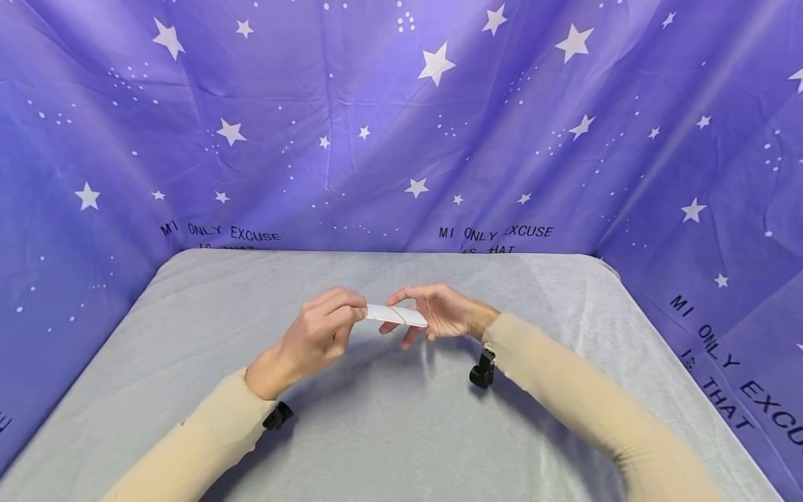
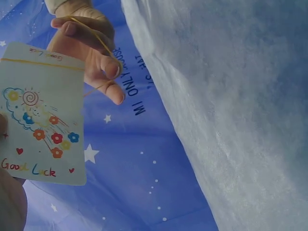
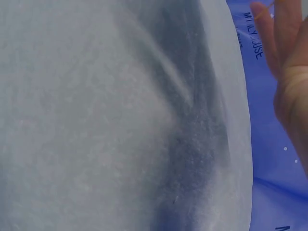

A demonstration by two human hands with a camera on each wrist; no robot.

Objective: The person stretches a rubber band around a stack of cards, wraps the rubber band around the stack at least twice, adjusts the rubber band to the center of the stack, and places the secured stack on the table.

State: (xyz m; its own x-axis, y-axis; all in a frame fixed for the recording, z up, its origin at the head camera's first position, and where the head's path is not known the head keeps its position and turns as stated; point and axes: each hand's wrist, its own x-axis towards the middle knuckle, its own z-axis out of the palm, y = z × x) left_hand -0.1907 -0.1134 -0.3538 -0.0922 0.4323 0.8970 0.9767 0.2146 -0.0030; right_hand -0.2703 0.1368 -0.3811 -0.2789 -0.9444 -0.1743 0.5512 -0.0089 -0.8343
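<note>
My left hand (image 1: 321, 326) pinches one end of a white card or card stack (image 2: 36, 113), held above the table. In the left wrist view its face carries coloured flowers, a spiral sun and the words "Good Luck". A thin yellow rubber band (image 2: 43, 63) crosses the card near the end towards my right hand (image 1: 450, 312). That hand has its fingers spread, with a stretched yellow loop (image 2: 102, 40) around them. Whether loop and band are one piece, I cannot tell. Only part of the right hand shows in the right wrist view.
A grey cloth-covered table (image 1: 401, 432) lies beneath both hands. Behind and beside it hangs a purple-blue curtain (image 1: 376, 84) with white stars and lettering. Small black devices sit at the left wrist (image 1: 278, 416) and the right wrist (image 1: 482, 369).
</note>
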